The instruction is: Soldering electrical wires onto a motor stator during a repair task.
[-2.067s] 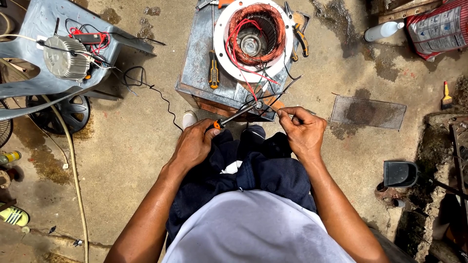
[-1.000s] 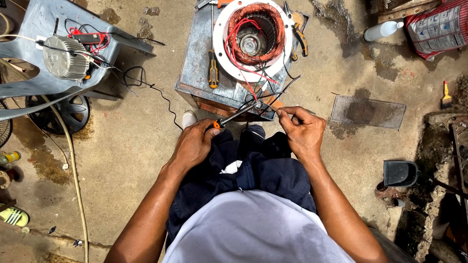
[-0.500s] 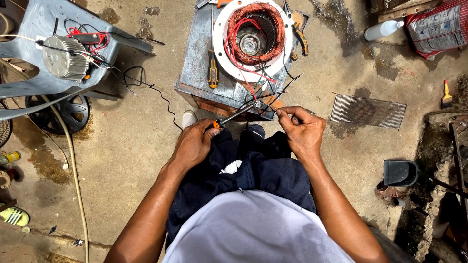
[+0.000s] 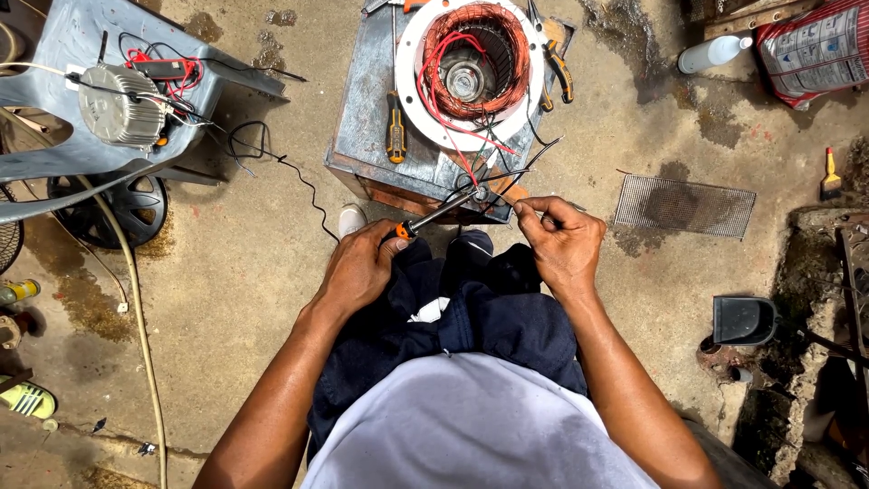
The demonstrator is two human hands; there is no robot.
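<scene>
My left hand [image 4: 360, 268] grips a soldering iron [image 4: 441, 210] by its orange-collared handle, and its tip points up and right at a bundle of wire ends [image 4: 482, 188]. My right hand [image 4: 561, 238] pinches a thin wire just right of that tip. The wires run from a motor stator [image 4: 470, 63] with copper windings in a white ring. The stator rests on a grey metal box [image 4: 362, 118] in front of my knees.
A screwdriver [image 4: 396, 127] and pliers [image 4: 559, 68] lie on the box beside the stator. At the left a grey plastic chair [image 4: 54, 54] carries a small motor [image 4: 118, 104] and a meter. A mesh grille [image 4: 685, 206], a bottle [image 4: 713, 53] and a black dustpan [image 4: 744, 320] lie right.
</scene>
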